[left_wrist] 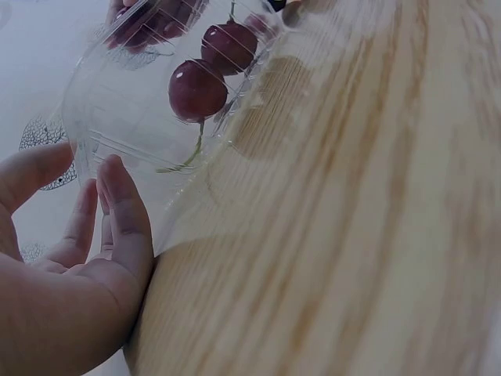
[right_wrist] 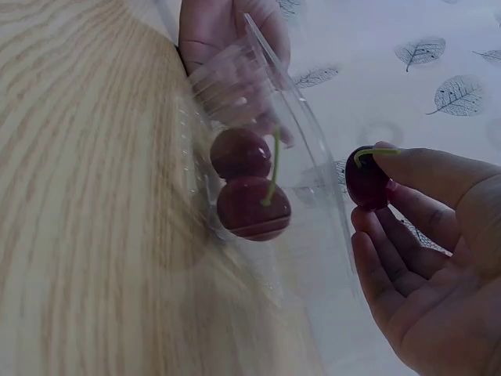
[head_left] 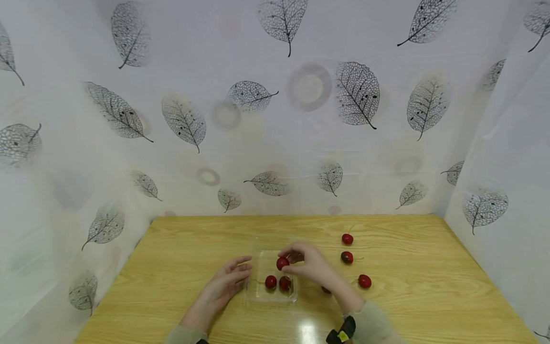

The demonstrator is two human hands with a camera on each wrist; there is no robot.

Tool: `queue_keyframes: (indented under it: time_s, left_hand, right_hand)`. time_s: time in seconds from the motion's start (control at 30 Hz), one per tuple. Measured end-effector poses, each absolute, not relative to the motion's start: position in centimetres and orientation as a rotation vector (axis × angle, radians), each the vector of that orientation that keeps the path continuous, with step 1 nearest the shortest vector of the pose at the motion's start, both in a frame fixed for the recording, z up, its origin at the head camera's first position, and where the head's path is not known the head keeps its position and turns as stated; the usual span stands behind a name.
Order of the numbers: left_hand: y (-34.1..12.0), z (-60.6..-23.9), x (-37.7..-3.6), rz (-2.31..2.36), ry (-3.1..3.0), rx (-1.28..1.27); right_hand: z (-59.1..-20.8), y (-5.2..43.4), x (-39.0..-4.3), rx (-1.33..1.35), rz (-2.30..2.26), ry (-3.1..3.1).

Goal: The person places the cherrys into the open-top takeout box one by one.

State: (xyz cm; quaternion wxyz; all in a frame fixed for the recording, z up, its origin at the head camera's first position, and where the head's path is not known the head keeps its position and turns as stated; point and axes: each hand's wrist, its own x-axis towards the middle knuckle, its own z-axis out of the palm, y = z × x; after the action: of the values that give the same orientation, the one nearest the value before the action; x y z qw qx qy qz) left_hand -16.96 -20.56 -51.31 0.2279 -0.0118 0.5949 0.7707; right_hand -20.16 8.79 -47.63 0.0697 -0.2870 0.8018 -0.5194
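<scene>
Cherry [head_left: 282, 263] pinched in our right hand [head_left: 311, 263], we hold it above the clear box [head_left: 267, 263], where two cherries [head_left: 270, 282] sit; our left hand [head_left: 224, 285], fingers loosely extended, is at its left edge, and loose cherries [head_left: 364, 281] lie on the table [head_left: 412, 291] rightward

Held cherry [head_left: 282, 263] is a proper deep red, stem [right_wrist: 368, 152] bright green. Pair of cherries [head_left: 270, 282] in the see-through box [head_left: 264, 258]? Dark red too. One loose cherry [head_left: 347, 258] goes nearly black on one side, lol. Worktop's [head_left: 429, 286] yellowy-tan with streaky woodgrain, backdrop's [head_left: 296, 143] whitish with black lacy leaf prints plus faint grey rings. Sleeve's [head_left: 374, 320] pale grey-green, wrist strap [head_left: 349, 326] black with a yellow patch [head_left: 342, 336].
</scene>
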Motion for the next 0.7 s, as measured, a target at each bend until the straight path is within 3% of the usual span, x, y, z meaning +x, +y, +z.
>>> queue_keyframes:
  time_s: [0.7]
  left_hand:
    - [-20.49, -51.2, -16.87, 2.123, 1.634, -0.029]
  right_hand:
    - [-48.41, 7.71, -19.48, -0.93, -1.426, 2.523]
